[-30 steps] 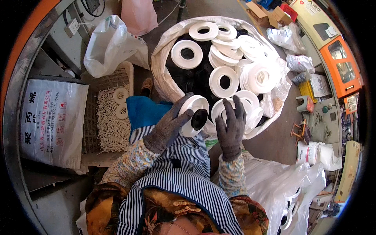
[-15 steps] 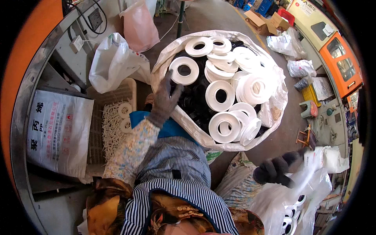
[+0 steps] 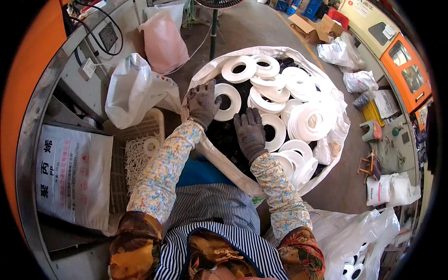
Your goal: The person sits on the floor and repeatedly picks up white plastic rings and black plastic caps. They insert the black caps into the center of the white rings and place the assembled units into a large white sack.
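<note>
A large round white sack (image 3: pixel 343 122) with a rolled rim stands before me, filled with white plastic rings (image 3: pixel 242 68) piled over black parts (image 3: pixel 227 127). My left hand (image 3: pixel 203 103), in a dark grey glove, is at the sack's left rim. Its fingers are spread, and the thumb is at the edge of a flat white ring (image 3: pixel 234 106). Over the black parts, my right hand (image 3: pixel 251 133) lies palm down with its fingers stretched out. Another white ring (image 3: pixel 279 135) is just to its right, partly behind the hand.
On the left, a plastic crate (image 3: pixel 157 122) holds thin white sticks and a ring, beside a printed sack (image 3: pixel 77 175). A clear bag (image 3: pixel 368 228) with more rings stands at lower right. A fan (image 3: pixel 217 3), pink bag (image 3: pixel 164 42) and small stool (image 3: pixel 371 165) stand farther off.
My right hand has swung from the clear bag at lower right into the sack. My left hand has shifted slightly up and right along the rim. The view has shifted a little.
</note>
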Demonstrator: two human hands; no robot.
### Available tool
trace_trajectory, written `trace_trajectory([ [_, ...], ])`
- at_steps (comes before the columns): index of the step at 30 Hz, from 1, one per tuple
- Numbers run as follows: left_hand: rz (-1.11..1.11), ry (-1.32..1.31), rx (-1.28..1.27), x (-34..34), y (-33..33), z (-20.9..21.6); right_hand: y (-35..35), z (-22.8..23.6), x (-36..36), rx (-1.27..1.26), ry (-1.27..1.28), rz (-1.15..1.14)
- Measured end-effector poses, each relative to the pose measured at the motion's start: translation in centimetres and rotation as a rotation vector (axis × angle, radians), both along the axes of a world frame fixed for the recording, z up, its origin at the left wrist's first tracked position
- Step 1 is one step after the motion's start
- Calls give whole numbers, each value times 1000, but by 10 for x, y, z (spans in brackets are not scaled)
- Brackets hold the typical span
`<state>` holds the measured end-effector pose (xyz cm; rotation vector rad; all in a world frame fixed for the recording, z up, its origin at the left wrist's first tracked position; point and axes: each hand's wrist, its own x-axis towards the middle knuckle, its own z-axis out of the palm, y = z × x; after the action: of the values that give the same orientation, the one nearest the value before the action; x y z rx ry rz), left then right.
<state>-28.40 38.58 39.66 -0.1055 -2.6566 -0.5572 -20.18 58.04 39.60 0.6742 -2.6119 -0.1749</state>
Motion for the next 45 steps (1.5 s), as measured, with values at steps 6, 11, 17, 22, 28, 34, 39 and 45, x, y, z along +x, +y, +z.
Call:
trace_trajectory([
  [6,-285,-199,1327,52,-19,25,-1,52,37,-734,-201,51],
  [11,-543,-270,1492,149,0,32,-15,60,68,-733,-225,149],
  [17,-449,-643,1723,190,-1,49,-7,60,107,-668,-231,186],
  [22,-554,-693,1538,206,-7,51,3,71,125,-612,-301,231],
  [28,-603,-754,1488,221,-4,55,15,80,136,-458,-241,290],
  [34,-636,-675,1397,234,6,55,11,91,149,-565,-508,-52],
  [39,-570,-717,1387,231,9,55,22,97,165,-731,-331,-53],
  [45,-624,-570,1160,240,13,50,37,75,150,-511,-86,56],
])
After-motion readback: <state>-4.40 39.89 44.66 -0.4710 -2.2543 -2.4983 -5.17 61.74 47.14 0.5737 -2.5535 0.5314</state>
